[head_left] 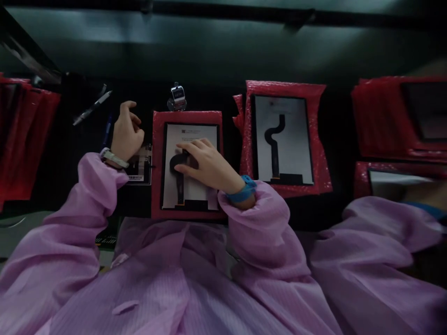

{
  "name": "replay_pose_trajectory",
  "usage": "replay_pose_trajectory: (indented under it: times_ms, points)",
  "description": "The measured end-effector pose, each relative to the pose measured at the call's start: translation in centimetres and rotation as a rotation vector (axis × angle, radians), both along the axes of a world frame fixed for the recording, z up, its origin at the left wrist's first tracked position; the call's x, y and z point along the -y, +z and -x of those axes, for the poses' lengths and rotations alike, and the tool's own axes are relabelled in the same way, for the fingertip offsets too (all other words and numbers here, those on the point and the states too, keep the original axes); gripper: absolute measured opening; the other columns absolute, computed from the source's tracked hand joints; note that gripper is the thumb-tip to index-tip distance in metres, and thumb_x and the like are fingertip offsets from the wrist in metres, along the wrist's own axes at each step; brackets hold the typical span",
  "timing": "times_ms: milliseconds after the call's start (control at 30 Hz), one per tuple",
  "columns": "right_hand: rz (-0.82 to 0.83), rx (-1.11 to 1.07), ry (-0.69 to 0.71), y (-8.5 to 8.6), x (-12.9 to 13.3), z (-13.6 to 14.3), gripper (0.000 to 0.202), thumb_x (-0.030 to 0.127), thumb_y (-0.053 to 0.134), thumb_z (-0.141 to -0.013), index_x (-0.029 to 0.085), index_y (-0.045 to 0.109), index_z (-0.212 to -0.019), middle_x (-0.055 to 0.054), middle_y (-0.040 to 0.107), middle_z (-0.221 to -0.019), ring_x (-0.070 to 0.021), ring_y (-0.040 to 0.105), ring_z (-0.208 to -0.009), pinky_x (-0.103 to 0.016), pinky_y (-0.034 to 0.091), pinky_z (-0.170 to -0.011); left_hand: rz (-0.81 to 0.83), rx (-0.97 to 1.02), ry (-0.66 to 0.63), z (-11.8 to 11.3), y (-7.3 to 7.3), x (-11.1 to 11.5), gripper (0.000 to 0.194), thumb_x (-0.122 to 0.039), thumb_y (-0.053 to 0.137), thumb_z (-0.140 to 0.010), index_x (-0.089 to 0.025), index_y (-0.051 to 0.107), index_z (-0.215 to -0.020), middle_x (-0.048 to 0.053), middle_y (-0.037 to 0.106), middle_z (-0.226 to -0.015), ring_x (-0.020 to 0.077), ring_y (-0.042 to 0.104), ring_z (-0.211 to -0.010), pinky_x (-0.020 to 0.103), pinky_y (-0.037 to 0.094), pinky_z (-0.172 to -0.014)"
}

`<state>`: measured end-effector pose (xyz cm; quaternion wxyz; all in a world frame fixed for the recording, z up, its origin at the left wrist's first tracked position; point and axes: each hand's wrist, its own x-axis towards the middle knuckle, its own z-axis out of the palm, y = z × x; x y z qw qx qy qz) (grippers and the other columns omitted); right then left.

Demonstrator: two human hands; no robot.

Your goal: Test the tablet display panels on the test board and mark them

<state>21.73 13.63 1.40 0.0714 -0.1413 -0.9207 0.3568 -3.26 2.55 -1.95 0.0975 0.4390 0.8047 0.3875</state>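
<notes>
My right hand [209, 164] rests over a display panel [206, 190], thumb and fingers apart, beside and partly over its black ribbon cable [179, 184]. The panel lies grey back up on a red bubble-wrap bag [159, 186]; my hand hides part of the cable. Just left of that bag, my left hand [126, 135] is raised over the dark bench, its fingers loosely bent and apart, holding nothing that I can see. Below it is a dark label sheet with a barcode [138, 178], partly hidden by my wrist.
Right of me, a second display panel [293, 153] lies on red bubble-wrap bags [319, 139]. More red bags stack at far left [24, 139] and far right [380, 121]. A metal tally counter [177, 97], a silver pen [92, 108] and a blue pen [107, 130] lie behind. A co-worker's sleeve [377, 232] reaches in from the right.
</notes>
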Motion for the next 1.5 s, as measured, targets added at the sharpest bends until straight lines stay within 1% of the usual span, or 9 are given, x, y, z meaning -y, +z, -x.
replay_pose_trajectory:
  times_ms: [133, 233, 367, 600, 800, 967, 1133, 1300, 1500]
  points:
    - [0.48, -0.066, 0.15, 0.0, 0.1, -0.5, 0.059, 0.04, 0.07, -0.091, 0.021, 0.051, -0.144, -0.01, 0.061, -0.133, -0.024, 0.059, -0.122, -0.043, 0.052, -0.107, -0.289, 0.438, -0.168, 1.5, -0.5, 0.4, 0.055, -0.027, 0.067, -0.093, -0.026, 0.034, -0.136, -0.001, 0.066, -0.104, 0.0095, 0.056, -0.079, 0.031, 0.049, -0.073]
    - [0.785, -0.166, 0.124, -0.7, 1.0, -0.2, 0.07, 0.042, 0.075, -0.087, 0.027, 0.044, -0.148, -0.01, 0.05, -0.148, -0.0222, 0.061, -0.124, -0.036, 0.06, -0.094, -0.475, 0.392, -0.178, 1.6, -0.1, 0.3, 0.048, -0.037, 0.059, -0.105, -0.029, 0.029, -0.141, -0.006, 0.067, -0.098, 0.0059, 0.057, -0.076, 0.029, 0.049, -0.074]
    - [0.963, -0.245, 0.013, -2.1, 2.1, 0.6, 0.096, 0.055, 0.074, -0.086, 0.041, 0.013, -0.16, -0.009, 0.029, -0.165, -0.0257, 0.059, -0.132, -0.042, 0.063, -0.094, -0.539, 0.257, -0.195, 0.6, 1.0, 0.2, 0.032, -0.052, 0.055, -0.104, -0.027, 0.049, -0.124, -0.007, 0.066, -0.083, 0.0074, 0.058, -0.063, 0.028, 0.047, -0.06]
    - [0.759, -0.288, -0.122, -2.4, 2.7, 1.1, 0.091, 0.057, 0.066, -0.09, 0.038, 0.011, -0.161, -0.008, 0.008, -0.171, -0.0255, 0.054, -0.138, -0.041, 0.062, -0.099, -0.373, 0.198, -0.319, -1.7, 2.7, 0.9, 0.047, -0.061, 0.045, -0.104, -0.022, 0.064, -0.084, 0.0, 0.067, -0.077, 0.0099, 0.06, -0.063, 0.03, 0.044, -0.056]
    - [0.526, -0.323, -0.309, -1.4, 3.8, 1.6, 0.088, 0.042, 0.057, -0.096, 0.042, -0.001, -0.163, -0.002, -0.006, -0.173, -0.0244, 0.048, -0.145, -0.042, 0.058, -0.107, -0.366, 0.244, -0.382, -2.5, 2.7, 1.1, 0.032, -0.048, 0.054, -0.104, -0.022, 0.065, -0.118, 0.001, 0.075, -0.088, 0.0134, 0.068, -0.068, 0.033, 0.054, -0.066]
    - [0.733, -0.318, -0.204, -2.4, 3.3, 1.5, 0.083, 0.049, 0.05, -0.099, 0.043, -0.003, -0.162, -0.005, 0.03, -0.167, -0.0232, 0.058, -0.137, -0.051, 0.055, -0.111, -0.295, 0.007, -0.339, -2.3, 2.8, 1.1, 0.035, -0.05, 0.05, -0.104, -0.022, 0.068, -0.093, 0.0, 0.074, -0.09, 0.0146, 0.066, -0.086, 0.046, 0.045, -0.107]
    - [0.897, -0.318, -0.161, -3.2, 2.8, 1.2, 0.054, 0.045, 0.05, -0.098, 0.026, 0.046, -0.149, -0.006, 0.058, -0.147, -0.0221, 0.057, -0.137, -0.051, 0.042, -0.124, -0.288, -0.113, -0.379, -2.4, 3.1, 1.0, 0.041, -0.049, 0.043, -0.105, -0.023, 0.063, -0.08, -0.001, 0.07, -0.082, 0.0147, 0.06, -0.079, 0.045, 0.041, -0.109]
    - [0.665, -0.261, -0.148, -2.0, 2.8, 1.2, 0.037, 0.049, 0.045, -0.102, 0.023, 0.067, -0.117, -0.005, 0.064, -0.139, -0.0211, 0.058, -0.133, -0.046, 0.042, -0.122, -0.19, -0.154, -0.448, -2.4, 3.1, 1.1, 0.037, -0.046, 0.049, -0.102, -0.024, 0.071, -0.081, 0.001, 0.07, -0.077, 0.0193, 0.058, -0.08, 0.046, 0.044, -0.099]
    - [0.441, -0.252, 0.007, -1.1, 3.2, 1.2, 0.053, 0.064, 0.024, -0.105, 0.023, 0.056, -0.091, -0.008, 0.066, -0.12, -0.0226, 0.054, -0.13, -0.049, 0.039, -0.118, -0.087, -0.226, -0.544, -2.7, 3.4, 1.5, 0.034, -0.039, 0.048, -0.098, -0.02, 0.071, -0.08, 0.003, 0.07, -0.08, 0.0214, 0.062, -0.09, 0.052, 0.037, -0.108]
